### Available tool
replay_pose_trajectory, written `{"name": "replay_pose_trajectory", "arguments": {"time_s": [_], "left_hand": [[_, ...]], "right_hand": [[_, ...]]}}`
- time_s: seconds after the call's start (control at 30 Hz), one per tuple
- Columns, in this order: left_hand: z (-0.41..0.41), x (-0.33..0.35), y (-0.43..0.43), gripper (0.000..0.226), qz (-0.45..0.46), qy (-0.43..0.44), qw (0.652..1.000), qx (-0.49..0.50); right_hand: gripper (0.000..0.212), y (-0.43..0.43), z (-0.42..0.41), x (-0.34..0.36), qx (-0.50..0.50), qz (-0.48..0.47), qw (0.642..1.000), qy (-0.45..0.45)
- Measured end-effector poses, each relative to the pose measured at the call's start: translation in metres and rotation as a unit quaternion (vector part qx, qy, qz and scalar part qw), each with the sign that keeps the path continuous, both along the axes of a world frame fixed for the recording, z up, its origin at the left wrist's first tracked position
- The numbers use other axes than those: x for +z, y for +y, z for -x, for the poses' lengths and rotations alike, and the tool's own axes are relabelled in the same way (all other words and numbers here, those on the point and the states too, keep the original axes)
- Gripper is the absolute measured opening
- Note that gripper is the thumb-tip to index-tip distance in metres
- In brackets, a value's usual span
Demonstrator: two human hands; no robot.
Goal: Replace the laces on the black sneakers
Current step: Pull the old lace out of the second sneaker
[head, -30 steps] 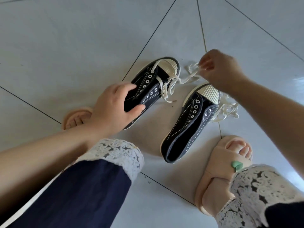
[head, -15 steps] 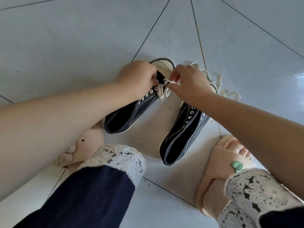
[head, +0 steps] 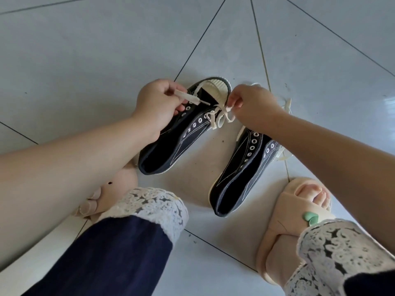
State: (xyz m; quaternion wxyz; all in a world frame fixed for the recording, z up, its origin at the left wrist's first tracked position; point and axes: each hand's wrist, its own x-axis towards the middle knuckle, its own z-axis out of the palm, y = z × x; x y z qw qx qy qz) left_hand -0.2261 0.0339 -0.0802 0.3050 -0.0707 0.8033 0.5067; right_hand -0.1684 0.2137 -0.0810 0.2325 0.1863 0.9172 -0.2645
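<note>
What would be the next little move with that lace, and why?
Probably feed the end pinched by the left hand into the next empty eyelet. The right hand pinches the other end of the cream lace, which crosses the black sneaker only near its toe; lower eyelets stand bare.

Soft, even daylight lights the tiled floor brightly. A white glare patch burns out at the floor's right edge, so the light seems to come from that side. A diffuse, dull shadow lies under and between the black sneakers. Grout lines splay and the forearms swell toward the frame's edges. The centre is sharp.
</note>
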Motion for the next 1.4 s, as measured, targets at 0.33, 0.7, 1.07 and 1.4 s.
{"name": "replay_pose_trajectory", "arguments": {"time_s": [0.33, 0.7, 1.07, 1.4], "left_hand": [[-0.010, -0.005, -0.012, 0.034, 0.111, 0.098, 0.973, -0.176], [-0.010, 0.004, -0.017, 0.012, 0.169, 0.188, 0.944, -0.212], [-0.017, 0.002, -0.016, 0.010, 0.165, 0.192, 0.944, -0.211], [-0.012, 0.011, -0.011, 0.010, 0.142, 0.202, 0.945, -0.216]], "right_hand": [[0.029, -0.029, 0.048, -0.006, 0.137, -0.077, 0.984, 0.087], [0.025, 0.049, 0.044, 0.024, -0.400, 0.052, 0.899, 0.170], [0.027, -0.022, 0.029, 0.000, 0.172, -0.085, 0.974, 0.120], [0.012, -0.006, 0.037, 0.007, -0.153, 0.064, 0.979, 0.117]]}}
